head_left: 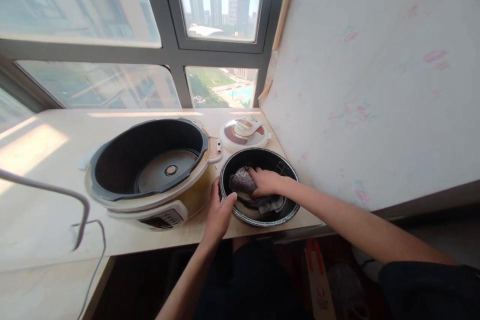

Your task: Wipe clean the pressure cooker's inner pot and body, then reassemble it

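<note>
Below the front edge of the worktop (45,220), a paper bag (318,280) with red handles stands in shadow.

Close above that edge, toward the right front corner, sits the dark pot (258,156), upright and open. The left hand (221,212) steadies it, gripping the left side of its rim, the thumb over the top and the other fingers against the outside. The right hand (264,182) reaches down inside, its fingers clasping a bunched, patterned grey cloth (243,180) near the pot's left inner wall. More dark fabric lies by it on the pot's floor; whether it belongs to the same cloth I cannot tell.

Left of the pot, also toward the front edge, the cooker (197,195) stands open, a round plate showing at the bottom of its dark cavity. Behind the pot, by the right edge near the back corner, the lid (245,132) lies handle up. Along the back edge rises the window (172,55).

As things stand, the lid is off and the pot is outside the cooker. The cloth work inside the pot looks under way, and I judge it unfinished; pot and lid are not in place on the cooker.
</note>
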Tool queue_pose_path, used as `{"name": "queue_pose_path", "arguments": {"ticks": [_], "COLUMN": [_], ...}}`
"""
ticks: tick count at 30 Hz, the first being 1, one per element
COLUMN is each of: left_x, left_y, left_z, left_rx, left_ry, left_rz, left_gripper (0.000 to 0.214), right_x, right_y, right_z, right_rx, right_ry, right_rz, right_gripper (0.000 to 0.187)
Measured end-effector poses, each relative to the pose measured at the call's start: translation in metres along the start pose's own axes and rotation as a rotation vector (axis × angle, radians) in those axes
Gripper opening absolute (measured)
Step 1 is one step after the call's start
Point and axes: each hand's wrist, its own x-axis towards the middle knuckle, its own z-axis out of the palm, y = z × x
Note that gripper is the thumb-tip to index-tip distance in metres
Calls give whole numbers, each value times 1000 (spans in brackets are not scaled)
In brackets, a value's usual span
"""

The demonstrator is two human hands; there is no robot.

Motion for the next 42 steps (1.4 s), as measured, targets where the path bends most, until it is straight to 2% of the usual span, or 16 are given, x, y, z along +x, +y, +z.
{"name": "queue_pose_path", "arguments": {"ticks": [4,10,15,19,22,25,27,29,34,38,40,42], "left_x": [11,7,7,8,7,7,6,6,7,7,7,8], "left_y": [5,-8,-10,-8,-5,-3,-2,-2,-4,-8,-9,-9], "left_z": [7,25,27,28,28,27,26,24,21,19,18,17], "left_rx": [-49,-279,-290,-289,-287,-296,-300,-294,-272,-260,-255,-255], "left_ry": [48,183,218,233,246,209,180,167,140,126,116,112], "left_rz": [-48,-27,19,44,48,55,57,55,59,78,82,83], "left_gripper": [45,38,34,35,43,47,47,46,41,40,40,41], "right_x": [6,10,4,1,4,11,15,16,10,3,0,-1], "right_y": [6,3,-4,0,4,7,10,12,14,13,13,12], "right_z": [1,-2,-1,-1,-4,-7,-9,-9,-11,-13,-14,-13], "right_rx": [-40,38,347,692,954,1107,1065,928,580,434,374,297], "right_ry": [33,57,-17,-28,62,315,535,719,984,1046,1016,928], "right_rz": [-73,-212,-446,-478,-450,-339,-220,-134,-85,26,34,11], "right_gripper": [83,71,55,51,46,50,50,50,56,60,60,57]}}
